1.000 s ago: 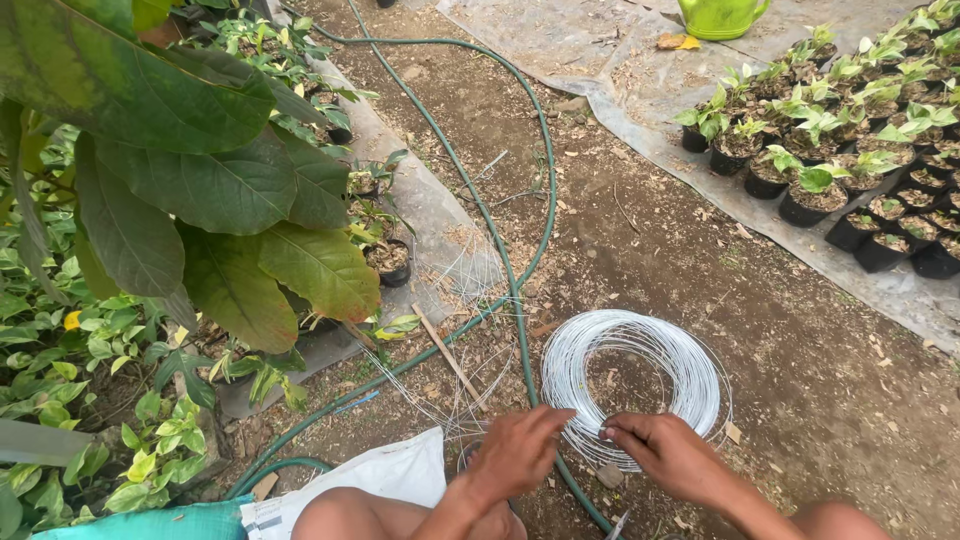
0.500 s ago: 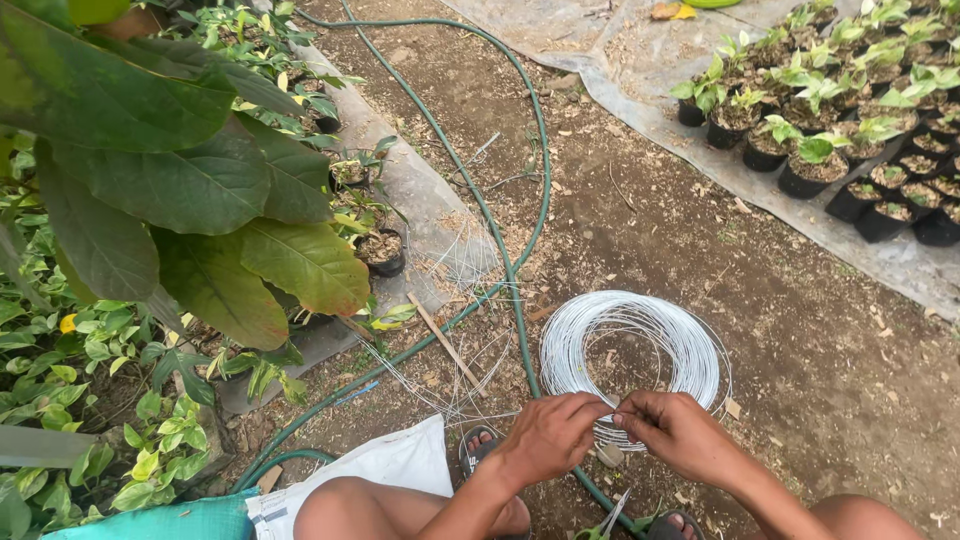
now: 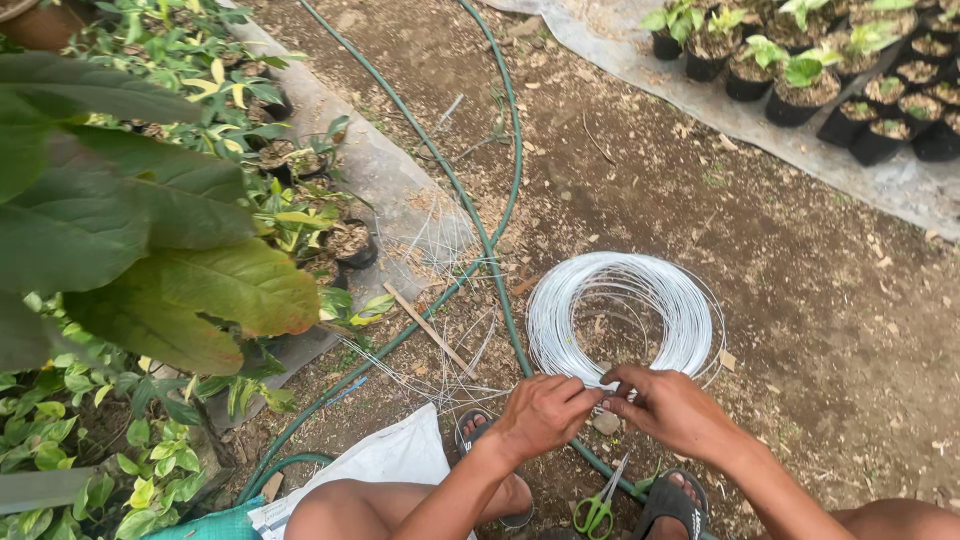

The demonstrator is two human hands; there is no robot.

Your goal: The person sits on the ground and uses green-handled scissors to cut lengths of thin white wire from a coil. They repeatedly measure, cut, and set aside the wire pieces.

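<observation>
We recorded the left hand (image 3: 545,412) and right hand (image 3: 668,408) meeting fingertip to fingertip, both pinched on a strand of the white wire coil (image 3: 622,315), which lay on bare soil beside the green hose (image 3: 487,240). Green-handled scissors (image 3: 600,508) lay between the sandals.

Both forearms are extended from the bottom edge of the frame toward its lower centre, converging as they rise. The left hand (image 3: 542,412) is held knuckles-up, its fingers curled inward and pinched toward the thumb. The right hand (image 3: 668,408) is placed just beside it, back upward, fingers likewise bent and drawn together at the tips. The fingertips of the two hands are brought together, touching or nearly so. Bare knees are seen at the lower edge.
</observation>
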